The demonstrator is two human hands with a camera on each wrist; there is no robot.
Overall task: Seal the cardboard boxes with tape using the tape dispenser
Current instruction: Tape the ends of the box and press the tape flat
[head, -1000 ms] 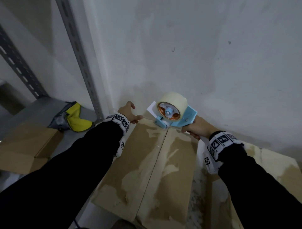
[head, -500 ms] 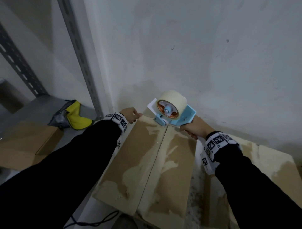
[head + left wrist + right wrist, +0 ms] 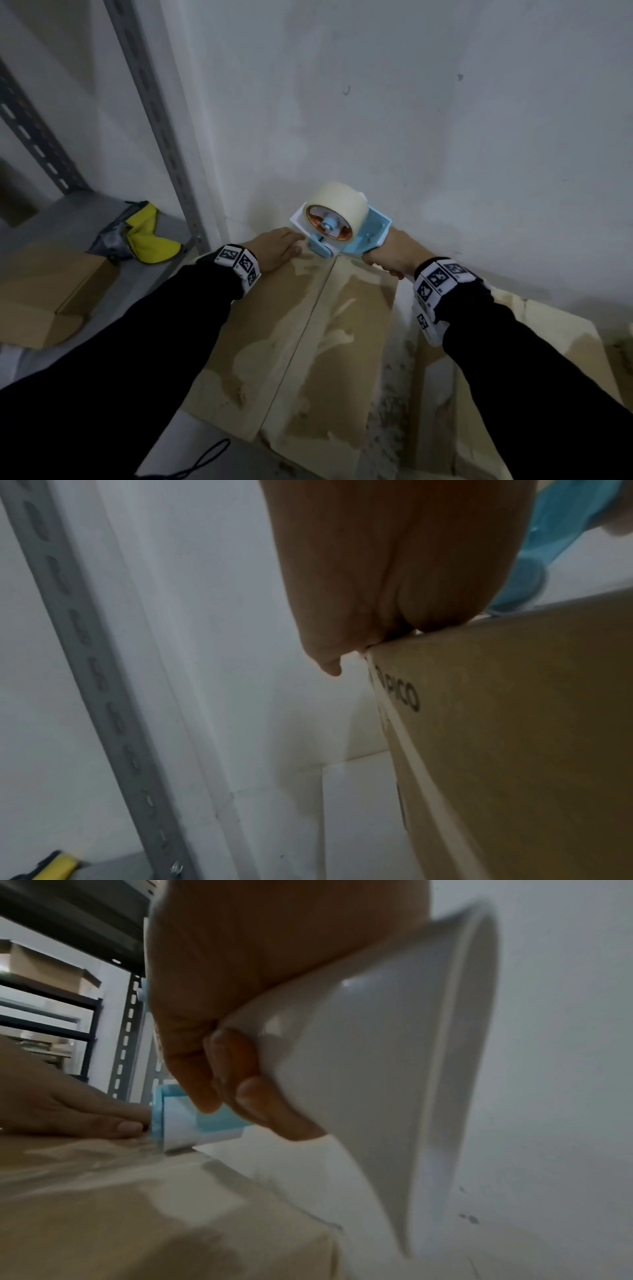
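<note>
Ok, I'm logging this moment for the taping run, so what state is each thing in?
box: flaps closed, seam not taped along its length
dispenser: roll loaded, front end down at the seam's far end
right hand: grips the dispenser handle
left hand: flat on the box top beside the dispenser

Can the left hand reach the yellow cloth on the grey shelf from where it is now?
Probably yes. The left hand lies flat on the cardboard box, holding nothing. The yellow cloth lies past the metal upright, in open view.
</note>
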